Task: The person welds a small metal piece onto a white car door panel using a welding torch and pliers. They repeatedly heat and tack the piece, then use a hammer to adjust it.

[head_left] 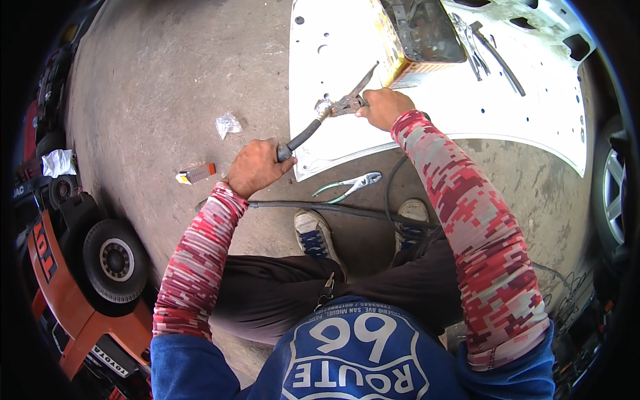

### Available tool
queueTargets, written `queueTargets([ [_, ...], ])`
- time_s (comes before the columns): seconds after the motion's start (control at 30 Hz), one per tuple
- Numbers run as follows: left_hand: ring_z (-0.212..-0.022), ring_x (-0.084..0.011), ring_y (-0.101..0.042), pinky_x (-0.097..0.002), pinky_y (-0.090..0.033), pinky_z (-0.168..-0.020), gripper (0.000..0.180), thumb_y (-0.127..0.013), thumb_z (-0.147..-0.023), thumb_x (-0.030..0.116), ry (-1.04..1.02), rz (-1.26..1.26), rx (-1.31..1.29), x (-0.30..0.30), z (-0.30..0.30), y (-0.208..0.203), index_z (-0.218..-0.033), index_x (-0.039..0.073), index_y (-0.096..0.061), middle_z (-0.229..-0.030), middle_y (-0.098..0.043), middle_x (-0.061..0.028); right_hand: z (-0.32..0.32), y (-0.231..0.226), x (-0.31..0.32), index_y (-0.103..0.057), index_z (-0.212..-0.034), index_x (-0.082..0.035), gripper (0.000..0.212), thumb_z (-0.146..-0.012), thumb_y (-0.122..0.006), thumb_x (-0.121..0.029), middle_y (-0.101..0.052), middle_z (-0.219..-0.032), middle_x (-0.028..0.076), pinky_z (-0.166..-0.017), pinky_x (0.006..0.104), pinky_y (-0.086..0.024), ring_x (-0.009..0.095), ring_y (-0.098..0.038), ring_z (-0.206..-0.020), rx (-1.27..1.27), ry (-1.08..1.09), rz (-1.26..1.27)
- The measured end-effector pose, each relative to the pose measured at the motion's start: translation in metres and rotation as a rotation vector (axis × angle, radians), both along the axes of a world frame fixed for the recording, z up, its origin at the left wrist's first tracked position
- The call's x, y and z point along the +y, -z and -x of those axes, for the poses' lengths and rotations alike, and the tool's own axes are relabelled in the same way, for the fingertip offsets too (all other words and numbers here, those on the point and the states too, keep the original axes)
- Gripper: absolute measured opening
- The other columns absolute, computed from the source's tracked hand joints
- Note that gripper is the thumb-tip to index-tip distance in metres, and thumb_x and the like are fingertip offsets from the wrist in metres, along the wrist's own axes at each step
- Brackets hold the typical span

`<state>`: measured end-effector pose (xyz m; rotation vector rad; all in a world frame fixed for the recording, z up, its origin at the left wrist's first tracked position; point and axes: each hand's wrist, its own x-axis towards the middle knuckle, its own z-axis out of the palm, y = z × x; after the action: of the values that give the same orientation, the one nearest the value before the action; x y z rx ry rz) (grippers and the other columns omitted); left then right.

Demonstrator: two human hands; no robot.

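My left hand [257, 167] is wrapped round the lower end of a short black rubber hose [305, 137]. At the hose's upper end is a shiny metal fitting [323, 107]. My right hand [385, 108] grips worn locking pliers [347, 105], whose jaws are at the fitting; one pliers handle points up and away. Both hands are above the near left edge of a white car hood panel [440, 110]. Slip-joint pliers [350, 185] with green handles lie on the floor between my hands and my shoes.
On the panel stands an open square tin [427, 40]; beside it lie other locking pliers [472, 50] and a black hose piece [500, 59]. A long black hose [313, 206] crosses the floor. Leftward are a small box [198, 173], clear plastic [228, 125] and an orange forklift [80, 293].
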<state>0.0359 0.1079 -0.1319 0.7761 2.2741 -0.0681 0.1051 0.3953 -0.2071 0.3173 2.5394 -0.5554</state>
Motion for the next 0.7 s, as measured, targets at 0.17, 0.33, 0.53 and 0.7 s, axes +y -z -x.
queueTargets([
  [0.17,-0.062,-0.0305,-0.070,-0.0428,-0.059,-0.064,0.051,-0.076,-0.091,0.047,-0.022,-0.091,0.020,-0.006,0.000,0.004,-0.088,-0.003,-0.070,-0.066,-0.067,-0.0169,0.000,0.001,0.000,-0.071,-0.113,-0.005,0.043,-0.099,-0.065,-0.046,-0.075,-0.107,0.018,-0.094,0.0476,-0.055,0.034,-0.072,-0.108,0.000,0.000,-0.001],
  [0.33,-0.056,-0.0243,-0.064,-0.0401,-0.055,-0.055,0.066,-0.073,-0.088,0.066,-0.034,-0.361,0.176,-0.017,0.014,-0.012,-0.087,0.000,-0.066,-0.062,-0.059,-0.0085,0.001,0.001,0.001,-0.071,-0.114,-0.006,0.043,-0.098,-0.065,-0.046,-0.075,-0.109,0.017,-0.093,0.0478,-0.056,0.035,-0.072,-0.108,-0.011,0.010,0.011],
  [0.53,-0.054,-0.0156,-0.058,-0.0345,-0.049,-0.047,0.071,-0.072,-0.086,0.071,-0.322,-0.268,-0.023,-0.025,0.042,-0.061,-0.096,0.000,-0.068,-0.063,-0.054,-0.0011,0.000,0.003,0.001,-0.070,-0.116,-0.007,0.044,-0.099,-0.064,-0.047,-0.075,-0.110,0.017,-0.094,0.0477,-0.056,0.034,-0.072,-0.108,-0.024,0.012,0.003],
  [0.7,-0.052,-0.0097,-0.055,-0.0265,-0.047,-0.046,0.048,-0.077,-0.093,0.045,-0.463,-0.285,-0.164,-0.025,0.033,-0.076,-0.107,0.000,-0.070,-0.064,-0.055,0.0010,0.001,0.002,0.000,-0.070,-0.117,-0.007,0.044,-0.099,-0.064,-0.046,-0.075,-0.110,0.017,-0.094,0.0475,-0.056,0.034,-0.072,-0.108,-0.008,0.002,0.001],
])
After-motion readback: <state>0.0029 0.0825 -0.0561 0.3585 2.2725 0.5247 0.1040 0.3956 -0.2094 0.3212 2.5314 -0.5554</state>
